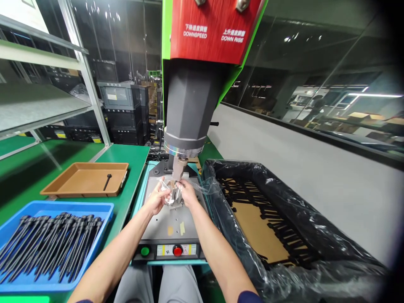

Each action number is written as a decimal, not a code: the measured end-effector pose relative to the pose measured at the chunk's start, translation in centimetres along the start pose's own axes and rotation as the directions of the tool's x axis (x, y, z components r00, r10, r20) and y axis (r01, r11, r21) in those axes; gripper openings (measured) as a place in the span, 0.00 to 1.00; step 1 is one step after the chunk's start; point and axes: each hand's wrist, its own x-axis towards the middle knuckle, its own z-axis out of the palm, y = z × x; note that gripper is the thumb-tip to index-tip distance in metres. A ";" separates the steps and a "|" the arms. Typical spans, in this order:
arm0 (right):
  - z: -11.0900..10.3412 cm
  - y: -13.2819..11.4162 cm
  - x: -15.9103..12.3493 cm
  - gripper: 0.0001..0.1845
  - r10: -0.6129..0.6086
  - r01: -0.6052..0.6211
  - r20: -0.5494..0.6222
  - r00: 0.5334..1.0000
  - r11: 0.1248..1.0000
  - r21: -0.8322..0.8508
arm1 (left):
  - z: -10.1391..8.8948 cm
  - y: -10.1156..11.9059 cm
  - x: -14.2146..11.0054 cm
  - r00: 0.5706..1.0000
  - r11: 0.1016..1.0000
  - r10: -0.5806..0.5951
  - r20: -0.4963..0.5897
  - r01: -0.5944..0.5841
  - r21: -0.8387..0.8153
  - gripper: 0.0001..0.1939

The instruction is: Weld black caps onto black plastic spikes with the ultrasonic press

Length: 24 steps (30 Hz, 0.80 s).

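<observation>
Below the horn (179, 169) of the press, both my hands are at a small metal fixture (174, 201) on the grey base plate (167, 227). My left hand (156, 199) is closed at the fixture's left side, with thumb and fingers pinching crinkled clear plastic film (164, 185). On the other side my right hand (188, 193) has its fingertips closed against the film near the horn's tip. Part of the film trails off to the right. Fingers and film hide whatever sits inside the fixture.
A green button (144, 251) and a red button (177, 251) are on the front panel. Left are a blue tray (109, 206) of several black rod-like parts and a brown tray (78, 179) with one. Right stands a plastic-lined bin (261, 168) holding cardboard and black parts.
</observation>
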 end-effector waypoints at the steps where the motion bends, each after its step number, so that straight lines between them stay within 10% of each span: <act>1: 0.0 0.0 0.0 0.14 0.002 -0.002 -0.005 1.000 1.000 -0.008 | 0.0 0.0 0.0 1.000 1.000 -0.001 -0.002 0.001 -0.001 0.52; 17: -3.1 0.5 -4.9 0.28 0.151 -0.175 0.116 0.982 0.956 0.237 | -1.6 -1.2 0.3 0.999 0.994 0.021 -0.047 -0.016 0.107 0.53; 24: -4.0 0.5 -5.9 0.20 0.307 -0.279 0.009 0.952 0.851 0.445 | -1.5 -1.2 0.3 0.997 0.988 0.033 -0.071 -0.023 0.150 0.55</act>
